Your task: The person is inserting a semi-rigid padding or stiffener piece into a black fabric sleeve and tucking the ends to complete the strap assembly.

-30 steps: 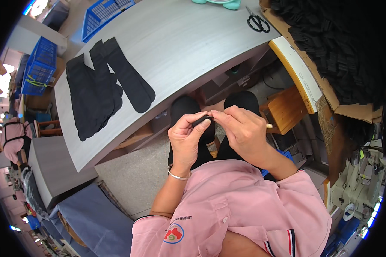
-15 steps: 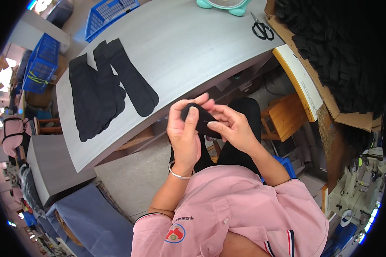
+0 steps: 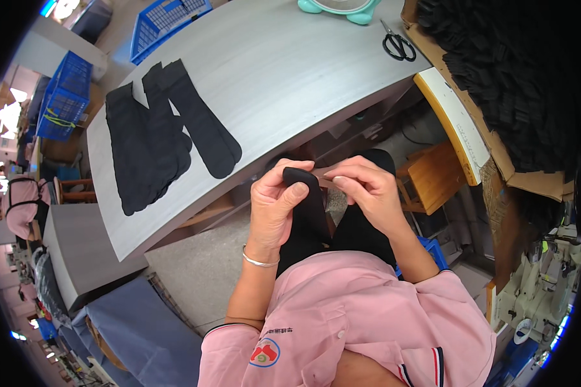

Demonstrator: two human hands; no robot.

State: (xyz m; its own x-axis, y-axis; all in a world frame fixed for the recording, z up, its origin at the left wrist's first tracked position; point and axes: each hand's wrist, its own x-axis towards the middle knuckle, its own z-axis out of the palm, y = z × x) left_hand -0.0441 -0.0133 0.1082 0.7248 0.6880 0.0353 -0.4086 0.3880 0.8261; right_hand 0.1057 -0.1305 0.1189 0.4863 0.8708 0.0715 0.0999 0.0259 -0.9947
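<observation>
Right hand point(image 3: 372, 191) moved off black cloth point(image 3: 301, 175), left hand point(image 3: 269, 205) pinching it

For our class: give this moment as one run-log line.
left hand: pinching black cloth | right hand: beside it, grip unclear | table: black socks, scissors

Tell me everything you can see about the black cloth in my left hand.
The black cloth looks soft and plain, with a rounded upper end. Your left hand grips it near that end, between thumb and fingers. It hangs toward the black trousers, where its lower edge is lost. Your right hand is close beside it; contact is unclear.
</observation>
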